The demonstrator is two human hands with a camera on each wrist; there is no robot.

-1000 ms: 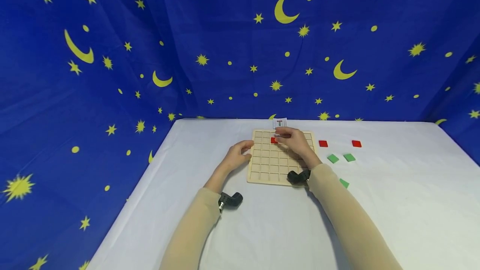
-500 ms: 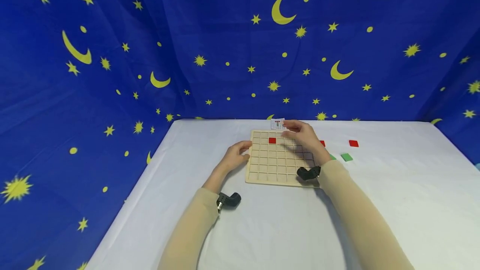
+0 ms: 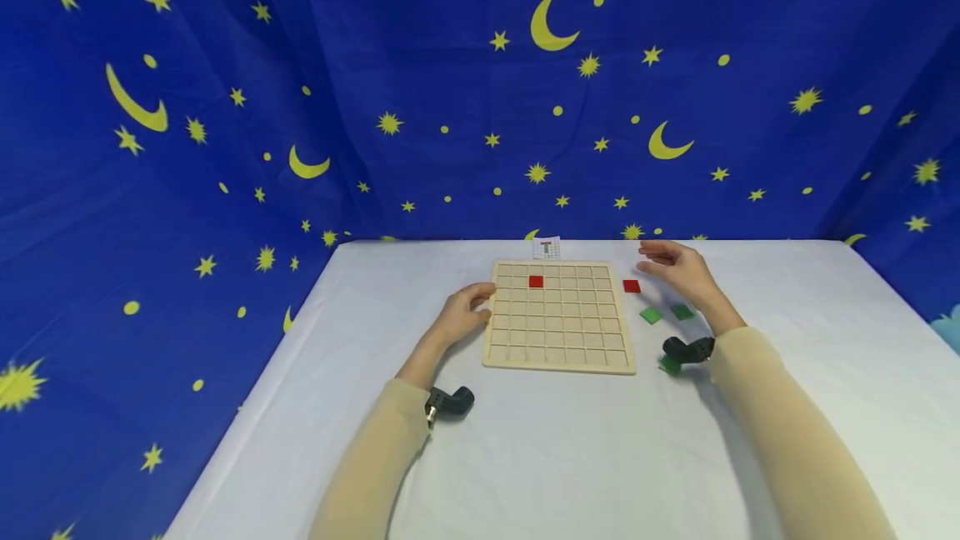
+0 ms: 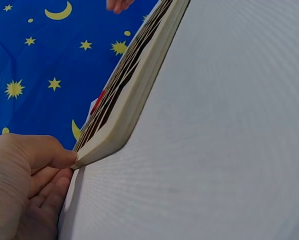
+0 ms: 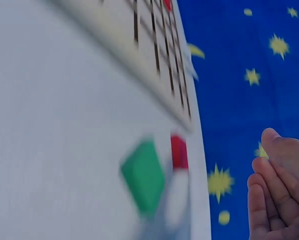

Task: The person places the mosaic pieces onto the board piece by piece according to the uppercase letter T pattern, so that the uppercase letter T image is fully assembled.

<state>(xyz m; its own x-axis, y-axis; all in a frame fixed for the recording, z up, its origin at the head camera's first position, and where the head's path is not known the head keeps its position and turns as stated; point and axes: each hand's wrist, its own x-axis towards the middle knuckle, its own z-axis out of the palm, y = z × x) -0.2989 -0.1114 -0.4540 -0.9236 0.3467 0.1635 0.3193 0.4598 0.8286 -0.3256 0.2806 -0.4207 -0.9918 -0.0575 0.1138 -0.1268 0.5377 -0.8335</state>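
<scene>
A pale wooden grid board (image 3: 558, 371) lies on the white table. One red tile (image 3: 536, 282) sits in a cell near its far side, left of the middle. My left hand (image 3: 459, 317) rests at the board's left edge, thumb and forefinger touching the rim some way apart; the left wrist view has the thumb (image 4: 64, 159) against the edge. My right hand (image 3: 678, 273) is in the air right of the board, fingers loosely bent, holding nothing. Below it lie another red tile (image 3: 632, 286) and green tiles (image 3: 651, 315), (image 3: 682, 312). A third green tile (image 3: 670, 367) is partly covered by the wrist camera.
A small printed card (image 3: 546, 247) with a T-shaped coloured pattern on a grid lies behind the board. A blue cloth (image 3: 420, 65) with yellow moons and stars hangs behind and left of the table (image 3: 540, 457). Black wrist cameras (image 3: 452, 402) stick out from both sleeves.
My right hand has gone from over the red tile on the board to the right, past the board's edge, leaving the tile in its cell. The left hand stays at the board's edge.
</scene>
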